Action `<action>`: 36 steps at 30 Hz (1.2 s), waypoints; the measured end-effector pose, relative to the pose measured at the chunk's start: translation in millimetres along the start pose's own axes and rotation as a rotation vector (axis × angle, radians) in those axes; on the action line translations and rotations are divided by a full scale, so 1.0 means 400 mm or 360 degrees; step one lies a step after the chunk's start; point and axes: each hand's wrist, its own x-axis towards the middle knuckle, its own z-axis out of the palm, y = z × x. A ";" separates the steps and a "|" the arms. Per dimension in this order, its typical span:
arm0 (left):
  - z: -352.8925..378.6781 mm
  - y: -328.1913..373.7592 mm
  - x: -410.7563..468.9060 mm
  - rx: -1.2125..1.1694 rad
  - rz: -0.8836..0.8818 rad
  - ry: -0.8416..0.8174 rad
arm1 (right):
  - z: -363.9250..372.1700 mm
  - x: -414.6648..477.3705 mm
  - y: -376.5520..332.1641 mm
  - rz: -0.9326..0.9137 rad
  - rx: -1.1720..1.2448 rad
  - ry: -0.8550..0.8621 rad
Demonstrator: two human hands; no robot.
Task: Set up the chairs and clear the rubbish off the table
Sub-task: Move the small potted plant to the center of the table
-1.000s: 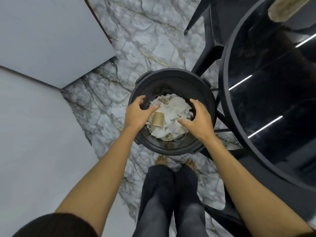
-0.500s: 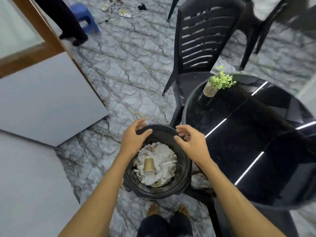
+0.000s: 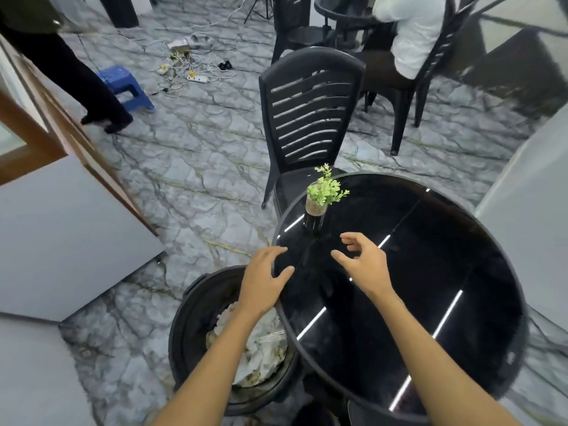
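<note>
A round black glossy table (image 3: 461, 302) fills the right of the view. On its far left part stands a small green plant in a glass pot (image 3: 322, 195). A black slatted plastic chair (image 3: 307, 118) is pushed against the table's far side. To the table's left, on the floor, a black rubbish bin (image 3: 190, 327) holds crumpled white paper (image 3: 261, 348). My left hand (image 3: 261, 284) hovers open over the table's left rim, above the bin. My right hand (image 3: 365, 265) is open above the tabletop, near the plant. Both hands hold nothing.
A white panel with a wooden frame (image 3: 61, 235) leans at the left. A blue stool (image 3: 126, 86), cables and a power strip (image 3: 190, 69) lie on the marble floor beyond. A person stands at far left (image 3: 76, 81); another sits at a second table (image 3: 412, 35).
Both hands rose out of the bin and moved up over the table, empty. My view tilted upward from the bin to the table and the room.
</note>
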 end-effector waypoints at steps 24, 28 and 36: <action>0.294 -0.058 0.055 0.1069 0.0058 -0.0104 | 0.124 0.323 0.129 -0.0215 -0.0234 -0.0027; 0.299 -0.057 0.058 0.1076 0.0048 -0.0110 | 0.165 0.381 0.133 -0.0226 -0.0315 0.0040; 0.302 -0.058 0.059 0.1108 0.0032 -0.0129 | 0.183 0.423 0.143 -0.0293 -0.0426 0.0163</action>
